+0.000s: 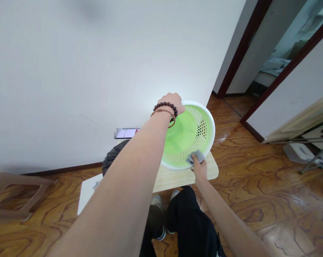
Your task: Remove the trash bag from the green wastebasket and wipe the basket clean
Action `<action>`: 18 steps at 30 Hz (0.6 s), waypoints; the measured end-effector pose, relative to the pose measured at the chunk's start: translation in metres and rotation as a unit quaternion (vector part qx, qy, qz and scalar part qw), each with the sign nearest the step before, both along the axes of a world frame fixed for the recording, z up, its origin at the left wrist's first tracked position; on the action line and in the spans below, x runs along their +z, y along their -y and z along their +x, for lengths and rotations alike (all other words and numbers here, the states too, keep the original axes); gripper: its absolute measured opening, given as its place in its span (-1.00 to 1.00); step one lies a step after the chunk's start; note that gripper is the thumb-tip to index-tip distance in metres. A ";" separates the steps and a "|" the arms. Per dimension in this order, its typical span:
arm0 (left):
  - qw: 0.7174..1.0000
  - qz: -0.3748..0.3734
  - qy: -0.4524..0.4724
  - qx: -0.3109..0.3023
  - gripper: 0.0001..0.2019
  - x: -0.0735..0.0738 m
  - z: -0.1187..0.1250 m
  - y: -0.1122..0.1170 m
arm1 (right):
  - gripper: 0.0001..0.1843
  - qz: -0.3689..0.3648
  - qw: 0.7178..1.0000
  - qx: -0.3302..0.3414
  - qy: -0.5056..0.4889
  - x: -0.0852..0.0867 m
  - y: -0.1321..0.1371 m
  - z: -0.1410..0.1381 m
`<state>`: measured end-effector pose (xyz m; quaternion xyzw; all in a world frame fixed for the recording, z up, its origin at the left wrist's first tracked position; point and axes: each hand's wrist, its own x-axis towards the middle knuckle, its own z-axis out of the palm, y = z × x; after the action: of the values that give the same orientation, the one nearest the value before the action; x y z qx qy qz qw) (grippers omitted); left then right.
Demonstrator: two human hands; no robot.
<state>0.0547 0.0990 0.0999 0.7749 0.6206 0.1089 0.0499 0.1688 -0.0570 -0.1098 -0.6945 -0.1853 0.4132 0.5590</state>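
A round green plastic basket (pixel 183 134) with a white rim and a perforated wall rests on a light wooden table (pixel 165 178). Its far rim is in the grip of my left hand (pixel 170 99), whose wrist carries beaded and braided bracelets. My right hand (pixel 200 167) is closed on a crumpled grey cloth (pixel 197 156) and presses it against the basket's near rim. My left forearm crosses the view and hides part of the basket's left side and the tabletop.
A phone or tablet (pixel 125 133) lies at the back against the white wall (pixel 97 64). Beside it sits a black plastic bag (pixel 112 157), partly hidden by my arm. A stool (pixel 22 192) stands at the left. A doorway (pixel 254 67) opens at the right.
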 end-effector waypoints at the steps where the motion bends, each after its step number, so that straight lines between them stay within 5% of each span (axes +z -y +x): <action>1: 1.000 -0.002 -0.002 0.002 -0.59 0.000 0.001 0.000 | -0.46 -0.028 0.999 0.004 -0.044 -0.005 0.006 -0.019; 6: 1.000 0.010 -0.009 0.003 -0.56 -0.001 0.000 -0.001 | -0.47 -0.107 0.942 0.037 -0.316 -0.003 0.025 -0.097; 10: 1.000 -0.003 -0.004 0.002 -0.52 -0.001 -0.006 0.000 | -0.52 -0.115 0.931 0.072 -0.339 0.001 0.029 -0.099; 15: 1.000 -0.001 0.000 -0.004 -0.47 0.001 -0.010 0.000 | -0.42 -0.048 0.993 0.082 -0.067 -0.009 0.016 -0.016; 18: 1.000 -0.004 0.001 -0.001 -0.47 0.000 -0.009 -0.002 | -0.13 0.012 0.980 0.029 0.194 0.003 -0.007 0.047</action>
<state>0.0454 0.1006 0.1000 0.7751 0.6204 0.1069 0.0539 0.2160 -0.0495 -0.1065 -0.7493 -0.3151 0.2841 0.5084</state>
